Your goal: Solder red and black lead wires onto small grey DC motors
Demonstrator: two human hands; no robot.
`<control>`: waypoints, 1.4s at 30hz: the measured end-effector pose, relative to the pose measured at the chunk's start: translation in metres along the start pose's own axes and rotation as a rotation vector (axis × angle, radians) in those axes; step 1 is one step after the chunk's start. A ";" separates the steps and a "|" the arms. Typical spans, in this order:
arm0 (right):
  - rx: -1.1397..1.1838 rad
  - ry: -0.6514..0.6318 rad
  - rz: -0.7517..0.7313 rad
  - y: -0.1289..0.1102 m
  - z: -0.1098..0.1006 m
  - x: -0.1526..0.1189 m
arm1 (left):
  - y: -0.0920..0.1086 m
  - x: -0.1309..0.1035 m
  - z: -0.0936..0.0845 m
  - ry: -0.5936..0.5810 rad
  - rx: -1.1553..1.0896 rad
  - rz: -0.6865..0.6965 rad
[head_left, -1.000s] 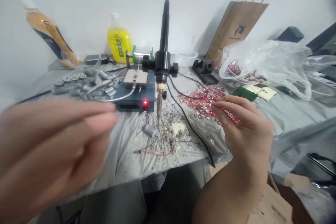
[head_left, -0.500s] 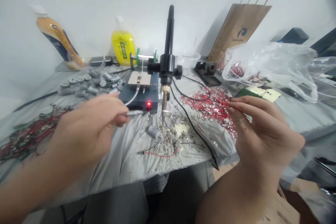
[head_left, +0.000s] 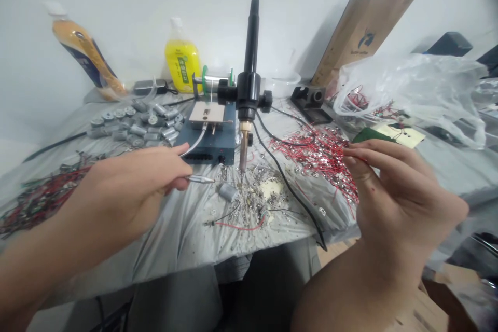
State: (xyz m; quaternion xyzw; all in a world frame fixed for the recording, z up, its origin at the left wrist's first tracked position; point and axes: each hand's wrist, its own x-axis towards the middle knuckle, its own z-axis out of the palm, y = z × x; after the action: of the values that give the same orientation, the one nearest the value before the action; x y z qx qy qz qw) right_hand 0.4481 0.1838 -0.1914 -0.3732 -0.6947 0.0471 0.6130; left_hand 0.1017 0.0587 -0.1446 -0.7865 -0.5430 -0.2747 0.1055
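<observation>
My left hand [head_left: 136, 181] is closed around a silver solder-feed nozzle [head_left: 200, 179]. A pale tube [head_left: 198, 142] runs from behind my fingers to the dark blue solder feeder [head_left: 187, 137]. The nozzle tip points right, towards a soldering iron [head_left: 243, 150] clamped upright, tip down. Just below the nozzle tip, a grey cylindrical motor [head_left: 228, 192] lies on its side. Near the table's front, a red wire [head_left: 241, 228] and a black wire lie among solder scraps. My right hand [head_left: 389, 187] pinches a short red wire [head_left: 360, 158], partly hidden by the fingers, beside a red wire pile [head_left: 319, 153].
Several grey motors [head_left: 136, 124] are heaped left of the feeder, above tangled red and green wires [head_left: 46, 192]. A black cable [head_left: 288, 181] crosses the grey cover. Behind stand a yellow bottle [head_left: 182, 62], an orange bottle [head_left: 83, 54], and a paper bag [head_left: 361, 36].
My left hand has come down slightly and the nozzle now shows clearly over the motor. My right hand has shifted a little right. The feeder's red light has gone out.
</observation>
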 end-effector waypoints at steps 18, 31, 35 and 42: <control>0.048 0.074 -0.020 0.005 0.012 0.001 | 0.009 0.005 0.009 0.057 -0.046 0.084; 0.028 -0.007 0.046 -0.001 0.007 -0.001 | 0.007 0.003 0.009 0.041 -0.076 0.060; 0.059 0.053 0.000 0.002 0.009 -0.001 | 0.008 0.001 0.011 0.022 -0.080 0.061; 0.094 0.066 -0.015 0.008 0.015 0.000 | 0.006 0.004 0.012 0.068 -0.039 0.139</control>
State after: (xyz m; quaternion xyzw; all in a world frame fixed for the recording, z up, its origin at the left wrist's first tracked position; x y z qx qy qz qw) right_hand 0.4385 0.1952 -0.1997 -0.3402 -0.6738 0.0629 0.6529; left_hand 0.1114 0.0651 -0.1513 -0.8143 -0.4779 -0.3038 0.1274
